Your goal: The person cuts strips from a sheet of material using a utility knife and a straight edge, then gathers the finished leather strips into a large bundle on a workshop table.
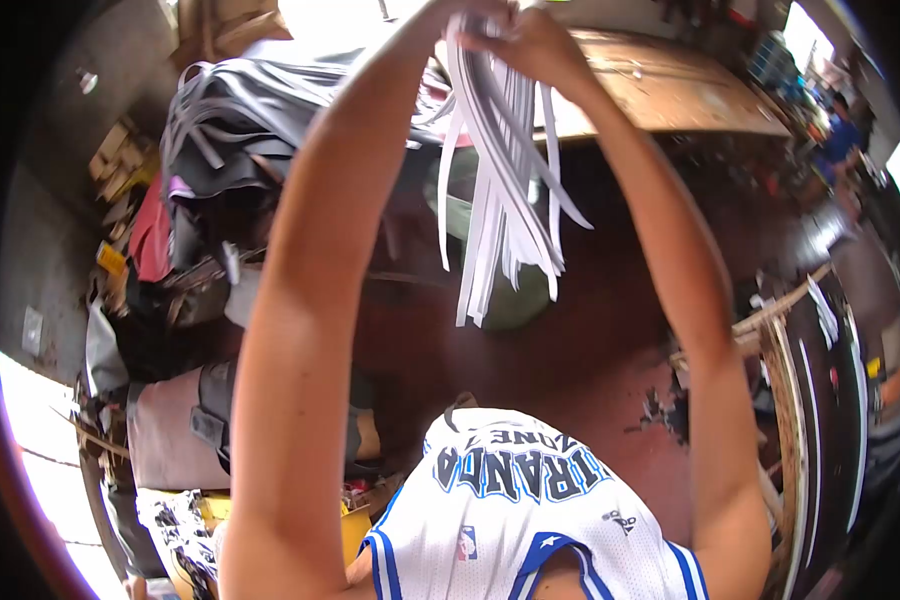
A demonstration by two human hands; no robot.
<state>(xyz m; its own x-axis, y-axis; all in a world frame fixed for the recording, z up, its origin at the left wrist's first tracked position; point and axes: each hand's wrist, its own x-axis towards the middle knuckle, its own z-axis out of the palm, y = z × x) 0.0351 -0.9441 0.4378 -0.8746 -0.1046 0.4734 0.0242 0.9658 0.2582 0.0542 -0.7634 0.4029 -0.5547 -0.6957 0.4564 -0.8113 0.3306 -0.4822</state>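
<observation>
A bundle of long, narrow white strips (pixel 500 170) hangs from my raised hands at the top of the view. My left hand (pixel 467 22) is closed around its upper end, partly cut off by the frame's edge. Right beside it, my right hand (pixel 538 48) grips the same end, fingers wrapped over the strips. The loose ends dangle and fan apart below, some crossing each other. Behind my hands is a wooden tabletop (pixel 670 85), and to the left more grey and white strips (pixel 245 95) lie heaped, drooping over the edge.
A dark green rounded thing (pixel 515 305) stands below the bundle. Grey-brown sheet material (pixel 180 430) lies at lower left. A wooden frame (pixel 790 400) stands on my right. Far right, a person in blue (pixel 842 130) is in the background. The floor (pixel 620 350) is dark red.
</observation>
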